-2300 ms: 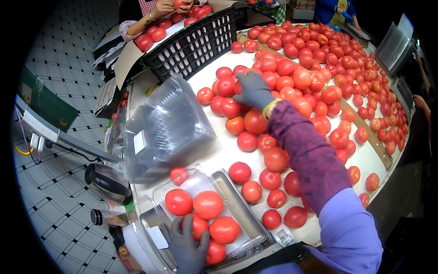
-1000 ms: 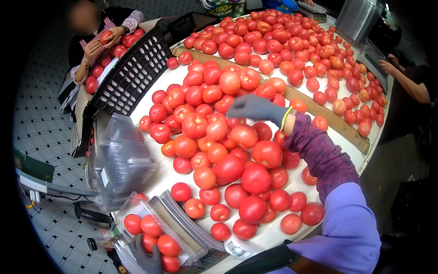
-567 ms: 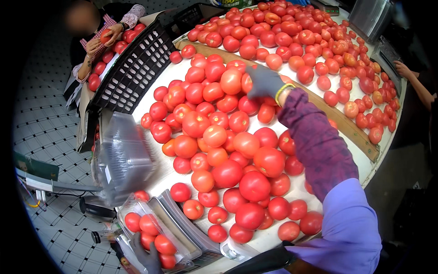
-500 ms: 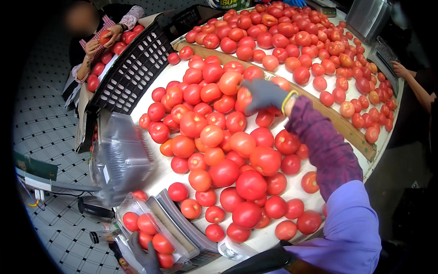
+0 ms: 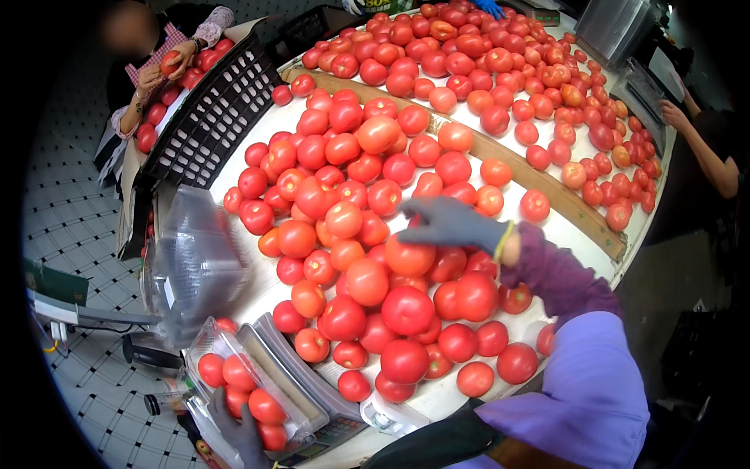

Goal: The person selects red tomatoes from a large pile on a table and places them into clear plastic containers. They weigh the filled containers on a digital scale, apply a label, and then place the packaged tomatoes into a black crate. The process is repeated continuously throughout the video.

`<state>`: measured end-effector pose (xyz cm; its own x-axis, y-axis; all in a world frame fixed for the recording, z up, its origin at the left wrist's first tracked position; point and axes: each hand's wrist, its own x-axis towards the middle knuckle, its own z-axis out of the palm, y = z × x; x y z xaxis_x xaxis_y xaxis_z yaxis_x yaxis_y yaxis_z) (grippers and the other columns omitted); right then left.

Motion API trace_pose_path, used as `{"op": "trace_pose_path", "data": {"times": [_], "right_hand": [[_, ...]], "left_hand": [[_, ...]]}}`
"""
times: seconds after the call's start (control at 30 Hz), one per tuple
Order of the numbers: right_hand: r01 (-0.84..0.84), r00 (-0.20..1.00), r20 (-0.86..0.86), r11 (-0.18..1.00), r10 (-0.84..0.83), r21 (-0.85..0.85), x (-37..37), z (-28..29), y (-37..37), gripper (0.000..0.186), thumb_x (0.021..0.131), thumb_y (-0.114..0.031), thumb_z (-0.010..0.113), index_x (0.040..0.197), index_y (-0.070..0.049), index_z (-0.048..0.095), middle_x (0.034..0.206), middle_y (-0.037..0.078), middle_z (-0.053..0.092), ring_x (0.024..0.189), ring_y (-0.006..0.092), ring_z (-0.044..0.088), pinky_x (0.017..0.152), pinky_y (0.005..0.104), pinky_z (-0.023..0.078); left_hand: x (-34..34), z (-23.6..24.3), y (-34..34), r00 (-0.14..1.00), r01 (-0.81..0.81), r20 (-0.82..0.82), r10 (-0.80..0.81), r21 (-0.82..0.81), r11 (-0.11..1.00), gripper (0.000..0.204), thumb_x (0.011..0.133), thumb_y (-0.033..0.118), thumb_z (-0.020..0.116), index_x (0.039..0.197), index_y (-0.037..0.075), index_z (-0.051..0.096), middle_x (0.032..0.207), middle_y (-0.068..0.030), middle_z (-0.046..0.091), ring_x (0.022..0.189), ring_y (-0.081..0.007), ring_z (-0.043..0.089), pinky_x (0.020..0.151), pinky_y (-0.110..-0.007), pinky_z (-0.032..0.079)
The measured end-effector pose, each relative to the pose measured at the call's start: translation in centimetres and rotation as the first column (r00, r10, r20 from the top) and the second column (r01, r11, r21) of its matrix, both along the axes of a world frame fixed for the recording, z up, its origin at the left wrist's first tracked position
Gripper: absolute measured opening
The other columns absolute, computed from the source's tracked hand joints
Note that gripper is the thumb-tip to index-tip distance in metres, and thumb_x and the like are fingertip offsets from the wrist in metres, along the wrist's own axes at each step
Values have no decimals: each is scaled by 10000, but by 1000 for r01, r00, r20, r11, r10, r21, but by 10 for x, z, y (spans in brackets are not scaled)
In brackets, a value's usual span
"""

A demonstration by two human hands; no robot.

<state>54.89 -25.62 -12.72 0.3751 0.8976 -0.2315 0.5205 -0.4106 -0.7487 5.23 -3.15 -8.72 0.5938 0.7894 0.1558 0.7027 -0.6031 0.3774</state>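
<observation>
My right hand (image 5: 451,224), in a grey glove with a yellow band at the wrist, is over the pile of loose red tomatoes (image 5: 408,309). Its fingers are apart, just above a large orange-red tomato (image 5: 410,256); the fingertips are slightly blurred. At the lower left, my left hand (image 5: 238,430), gloved in grey too, grips the near side of a clear plastic box (image 5: 291,391) with several tomatoes (image 5: 267,406) in it. The box lies tilted beside a grey weighing scale (image 5: 301,371); what is beneath it is hidden.
A stack of clear plastic boxes (image 5: 195,262) stands on the table's left edge. Behind it leans a black slotted crate (image 5: 211,117). A wooden strip (image 5: 516,164) separates my pile from the far tomatoes (image 5: 500,61). One person handles tomatoes at the upper left; another's arm (image 5: 707,148) is at the right.
My right hand has come nearer across the pile, away from the wooden strip. My left hand stays on the box. The whole view has shifted slightly.
</observation>
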Motion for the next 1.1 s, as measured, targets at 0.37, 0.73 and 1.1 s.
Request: {"op": "trace_pose_path", "data": {"times": [0.37, 0.73, 1.1], "right_hand": [[-374, 833, 510, 897, 214, 235, -111, -6, 87, 584, 755, -476, 648, 1238, -184, 497, 1006, 164, 574, 901, 361, 563, 711, 487, 430], [-152, 987, 108, 899, 118, 411, -68, 13, 6, 489, 794, -350, 652, 1195, -92, 545, 1150, 127, 570, 1055, 312, 544, 881, 432, 458], [778, 625, -101, 606, -774, 165, 115, -76, -100, 502, 819, -398, 620, 1174, -47, 565, 1040, 119, 612, 996, 270, 604, 828, 394, 492]], "left_hand": [[-4, -6, 4, 1000, -29, -2, 29, 20, 999, 517, 771, 116, 611, 1257, -2, 481, 1271, -196, 468, 1203, -369, 445, 1031, -437, 341], [-13, -2, 5, 1000, -13, -24, 14, 29, 999, 507, 812, 123, 595, 1286, 3, 463, 1284, -167, 492, 1215, -322, 452, 1049, -398, 333], [-9, -5, 6, 1000, -5, -22, 6, 14, 1000, 509, 810, 116, 575, 1290, -2, 452, 1282, -178, 486, 1219, -333, 444, 1051, -406, 327]]}}
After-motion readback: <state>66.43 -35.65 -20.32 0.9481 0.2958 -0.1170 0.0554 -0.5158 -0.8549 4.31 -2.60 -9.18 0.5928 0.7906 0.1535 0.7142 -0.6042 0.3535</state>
